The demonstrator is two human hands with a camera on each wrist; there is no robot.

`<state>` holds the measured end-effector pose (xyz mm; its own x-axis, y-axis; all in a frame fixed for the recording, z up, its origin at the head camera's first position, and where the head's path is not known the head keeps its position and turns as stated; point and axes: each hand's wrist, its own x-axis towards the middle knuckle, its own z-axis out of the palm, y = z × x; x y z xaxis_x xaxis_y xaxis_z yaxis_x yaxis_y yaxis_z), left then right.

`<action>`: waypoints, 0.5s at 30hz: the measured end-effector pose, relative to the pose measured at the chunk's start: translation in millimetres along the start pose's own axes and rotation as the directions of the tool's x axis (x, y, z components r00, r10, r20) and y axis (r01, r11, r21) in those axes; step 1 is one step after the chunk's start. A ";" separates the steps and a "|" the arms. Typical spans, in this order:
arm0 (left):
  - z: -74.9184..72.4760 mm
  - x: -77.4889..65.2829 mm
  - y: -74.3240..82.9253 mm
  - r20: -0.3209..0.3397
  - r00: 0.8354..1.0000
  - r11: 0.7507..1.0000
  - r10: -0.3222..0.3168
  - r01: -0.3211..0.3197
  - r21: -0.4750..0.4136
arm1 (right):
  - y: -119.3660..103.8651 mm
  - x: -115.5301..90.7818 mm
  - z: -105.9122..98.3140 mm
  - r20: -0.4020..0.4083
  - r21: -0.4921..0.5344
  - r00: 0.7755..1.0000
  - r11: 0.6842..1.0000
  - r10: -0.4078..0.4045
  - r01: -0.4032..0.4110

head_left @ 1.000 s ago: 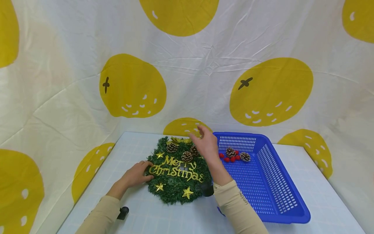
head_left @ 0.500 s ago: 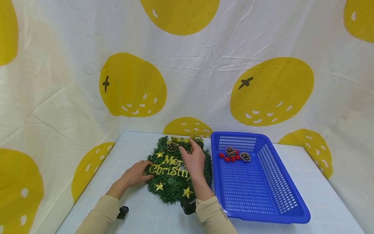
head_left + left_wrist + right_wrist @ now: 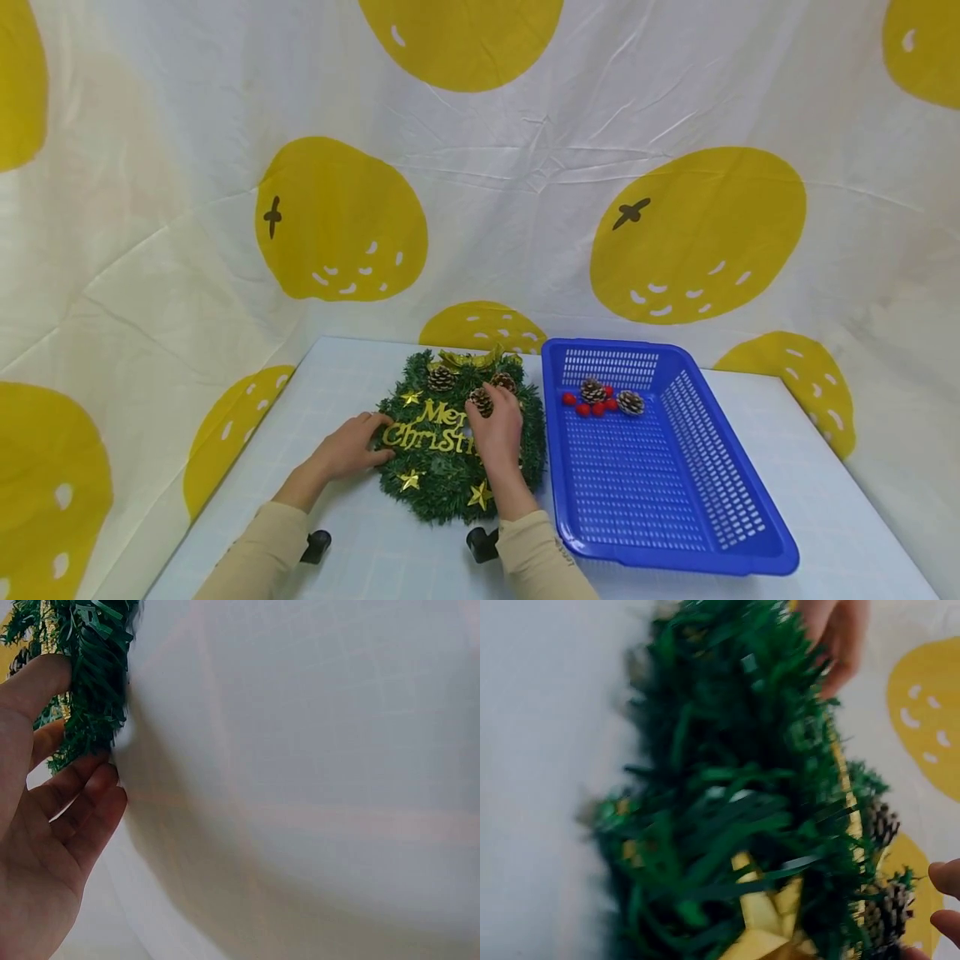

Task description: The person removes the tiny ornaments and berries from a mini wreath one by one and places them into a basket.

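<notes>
A green Christmas wreath [image 3: 442, 487] with gold "Merry Christmas" lettering [image 3: 435, 437], gold stars and pine cones lies on the table. At its left edge, my left hand [image 3: 352, 446] grips the greenery between thumb and fingers; the left wrist view shows the hand [image 3: 45, 795] around the rim. My right hand [image 3: 498, 429] reaches over the wreath, thumb and fingers curled about a pine cone [image 3: 480, 402]. Part of the lettering is hidden beneath it. In the right wrist view, fingertips [image 3: 946, 879] are close beside that cone [image 3: 889, 915].
Right of the wreath stands a blue plastic basket [image 3: 675, 560]. It holds pine cones [image 3: 630, 403] and several red berries [image 3: 583, 409]. A gold ribbon [image 3: 472, 360] tops the wreath. Behind the table hangs a white cloth [image 3: 510, 233] printed with yellow fruit.
My right hand has come left from near the basket, then down over the wreath to the pine cone, its fingers closing in around it. The left hand has stayed at the wreath's edge.
</notes>
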<state>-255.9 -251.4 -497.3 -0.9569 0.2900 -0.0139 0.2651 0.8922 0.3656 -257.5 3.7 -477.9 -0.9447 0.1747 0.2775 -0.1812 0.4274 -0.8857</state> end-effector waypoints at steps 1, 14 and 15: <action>0.4 -0.1 -0.1 -0.001 1.000 1.000 -0.001 0.001 0.001 | 1.9 -0.3 0.9 -0.002 -0.007 1.000 1.000 -0.002 0.002; -0.4 -1.9 0.5 -0.012 1.000 1.000 0.011 -0.011 0.005 | 11.4 0.3 11.9 -0.040 -0.078 0.999 0.997 -0.003 0.000; -0.5 -2.2 0.1 -0.013 1.000 1.000 0.012 -0.012 0.006 | 11.9 0.4 12.5 -0.042 -0.078 0.999 0.997 -0.001 -0.002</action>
<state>-253.9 -252.1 -496.8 -0.9551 0.2961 0.0023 0.2770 0.8907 0.3605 -263.4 -2.3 -492.9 -0.9322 0.2116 0.2938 -0.1570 0.4950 -0.8546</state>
